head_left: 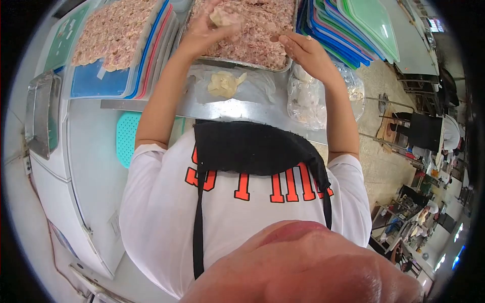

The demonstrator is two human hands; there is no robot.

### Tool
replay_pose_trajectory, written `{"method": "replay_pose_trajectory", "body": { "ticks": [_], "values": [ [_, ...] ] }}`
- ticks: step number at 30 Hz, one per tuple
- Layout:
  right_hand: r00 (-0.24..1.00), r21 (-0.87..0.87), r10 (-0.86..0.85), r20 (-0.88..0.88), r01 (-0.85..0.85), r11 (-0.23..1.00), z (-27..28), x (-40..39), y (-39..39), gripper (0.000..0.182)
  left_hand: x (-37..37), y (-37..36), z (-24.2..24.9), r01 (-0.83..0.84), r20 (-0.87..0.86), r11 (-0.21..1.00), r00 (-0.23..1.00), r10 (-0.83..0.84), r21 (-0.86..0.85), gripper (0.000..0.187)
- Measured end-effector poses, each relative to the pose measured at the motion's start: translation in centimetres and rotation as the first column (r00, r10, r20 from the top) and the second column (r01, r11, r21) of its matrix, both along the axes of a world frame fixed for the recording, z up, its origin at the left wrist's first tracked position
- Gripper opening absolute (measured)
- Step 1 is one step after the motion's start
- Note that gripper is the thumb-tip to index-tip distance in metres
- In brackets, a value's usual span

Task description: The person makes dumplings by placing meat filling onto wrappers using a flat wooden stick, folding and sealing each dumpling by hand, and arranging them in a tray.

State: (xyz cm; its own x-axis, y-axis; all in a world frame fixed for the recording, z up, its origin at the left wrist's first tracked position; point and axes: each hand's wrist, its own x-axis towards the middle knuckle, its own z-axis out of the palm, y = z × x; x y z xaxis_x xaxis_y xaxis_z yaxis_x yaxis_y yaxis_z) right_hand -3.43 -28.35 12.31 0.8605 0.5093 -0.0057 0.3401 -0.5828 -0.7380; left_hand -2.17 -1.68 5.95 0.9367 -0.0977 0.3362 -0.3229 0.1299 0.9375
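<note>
My left hand [206,31] is over the left side of a metal tray [233,61], its fingers curled round a pale dumpling [226,18]; motion blurs them a little. Minced meat filling [257,43] fills the tray. At the tray's right edge, my right hand [305,54] is closed in a pinch with its fingertips pointing at the filling. A small brownish tip shows at those fingers, too little to name. Between my forearms, a small pile of pale yellow dough wrappers [225,84] lies on clear plastic on the metal table [212,109].
Rows of shaped dumplings [113,33] cover a blue board [98,81] atop stacked boards on the left. Blue and green trays [348,33] are stacked on the right. Plastic-wrapped white packs [308,98] lie by my right forearm. Another person [429,132] is farther right.
</note>
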Motion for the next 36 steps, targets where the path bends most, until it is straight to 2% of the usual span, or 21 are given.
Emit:
{"method": "replay_pose_trajectory", "body": {
  "ticks": [1, 4, 5, 7, 11, 13, 14, 16, 18, 20, 22, 23, 25, 26, 28, 29, 31, 32, 34, 35, 36],
  "values": [
    [0.998, -0.056, 0.027, -0.058, -0.03, 0.998, 0.6, -0.4, 0.0, 0.033, -0.1, 0.0, 0.9, -0.207, 0.359, 0.91, 0.931, 0.07, 0.359, 0.058],
    [0.98, -0.116, 0.082, 0.179, -0.062, 0.991, 1.2, -1.5, 0.1, 0.033, 0.7, 0.7, 0.8, -0.056, 0.369, 0.886, 0.92, -0.134, 0.46, 0.054],
    [0.981, -0.118, 0.081, 0.177, -0.061, 0.991, 0.8, -1.6, 0.4, 0.033, 1.0, 1.0, 0.9, -0.054, 0.368, 0.887, 0.92, -0.134, 0.459, 0.054],
    [0.927, -0.094, 0.15, 0.343, -0.125, 0.988, -1.1, -1.6, 1.0, 0.031, 1.8, 1.5, 0.8, 0.22, 0.15, 0.765, 0.912, -0.381, 0.605, 0.045],
    [0.922, -0.109, 0.227, 0.314, -0.203, 0.973, -2.4, 0.1, -0.5, 0.03, 1.9, 1.4, -0.5, 0.224, 0.156, 0.749, 0.903, -0.4, 0.623, 0.034],
    [0.853, -0.394, 0.164, 0.496, 0.052, 0.918, -1.4, 0.1, -0.8, 0.029, 0.7, 0.6, 0.0, 0.14, -0.131, 0.827, 0.988, -0.081, 0.545, 0.042],
    [0.85, -0.393, 0.167, 0.499, 0.051, 0.918, -1.6, -0.2, -0.3, 0.029, 1.7, 1.0, -1.4, 0.135, -0.127, 0.827, 0.989, -0.077, 0.545, 0.042],
    [0.775, -0.203, 0.035, 0.631, 0.122, 0.972, -3.4, -1.4, 0.8, 0.025, 3.8, 1.8, -4.4, 0.204, -0.142, 0.845, 0.978, -0.153, 0.494, 0.04],
    [0.799, -0.254, 0.073, 0.598, 0.102, 0.962, -8.1, 0.0, -0.9, 0.026, 3.5, 1.9, -3.9, 0.152, -0.102, 0.79, 0.988, -0.113, 0.594, 0.045],
    [0.943, -0.526, 0.084, 0.321, 0.104, 0.844, -10.0, 1.6, -3.9, 0.03, 2.4, 2.0, -2.2, 0.082, -0.044, 0.729, 0.997, -0.07, 0.68, 0.05],
    [0.969, -0.521, 0.046, 0.243, 0.091, 0.848, -7.5, 0.9, -4.7, 0.035, 1.5, 2.7, -0.9, 0.272, -0.328, 0.783, 0.94, -0.093, 0.559, 0.059],
    [0.977, -0.382, -0.026, 0.21, 0.107, 0.918, -6.6, 0.7, -5.1, 0.036, 1.1, 2.5, -0.3, 0.271, -0.326, 0.783, 0.941, -0.093, 0.56, 0.059],
    [0.984, -0.066, -0.161, 0.079, 0.167, 0.984, -4.1, -0.5, -4.9, 0.038, 0.4, 1.8, 0.8, -0.003, 0.171, 0.808, 0.978, -0.121, 0.589, 0.06],
    [0.984, -0.067, -0.158, 0.08, 0.164, 0.984, -2.5, -1.2, -4.3, 0.038, 0.2, 1.4, 1.4, -0.005, 0.171, 0.809, 0.978, -0.118, 0.588, 0.06],
    [0.996, 0.11, -0.042, -0.085, 0.051, 0.993, -0.3, -2.1, -2.8, 0.037, -0.3, 0.8, 2.3, -0.112, 0.28, 0.749, 0.955, -0.102, 0.654, 0.043],
    [0.996, 0.11, -0.039, -0.084, 0.048, 0.993, -1.0, -2.2, -2.1, 0.037, 0.2, 0.8, 2.1, -0.115, 0.281, 0.748, 0.955, -0.099, 0.654, 0.043],
    [0.997, -0.005, 0.069, 0.04, -0.069, 0.998, -3.0, -2.0, -1.2, 0.034, 1.5, 0.8, 1.8, 0.186, 0.231, 0.752, 0.881, -0.412, 0.632, 0.037],
    [0.996, -0.006, 0.074, 0.039, -0.074, 0.997, -3.2, -1.1, -1.8, 0.034, 1.3, 0.8, 1.6, 0.183, 0.231, 0.754, 0.883, -0.408, 0.631, 0.037],
    [0.969, -0.106, 0.172, 0.178, -0.155, 0.982, -2.9, 0.4, -2.6, 0.032, 0.8, 0.6, 2.2, 0.136, 0.056, 0.521, 0.94, -0.336, 0.843, 0.038],
    [0.968, -0.105, 0.176, 0.179, -0.159, 0.982, -2.8, 0.2, -3.1, 0.032, 0.7, 0.6, 1.4, 0.133, 0.057, 0.521, 0.941, -0.333, 0.843, 0.038],
    [0.933, -0.218, 0.117, 0.342, -0.043, 0.975, -1.3, -0.6, -2.8, 0.031, 0.8, 0.6, 0.0, 0.094, 0.096, 0.652, 0.964, -0.249, 0.753, 0.038]
  ]
}}
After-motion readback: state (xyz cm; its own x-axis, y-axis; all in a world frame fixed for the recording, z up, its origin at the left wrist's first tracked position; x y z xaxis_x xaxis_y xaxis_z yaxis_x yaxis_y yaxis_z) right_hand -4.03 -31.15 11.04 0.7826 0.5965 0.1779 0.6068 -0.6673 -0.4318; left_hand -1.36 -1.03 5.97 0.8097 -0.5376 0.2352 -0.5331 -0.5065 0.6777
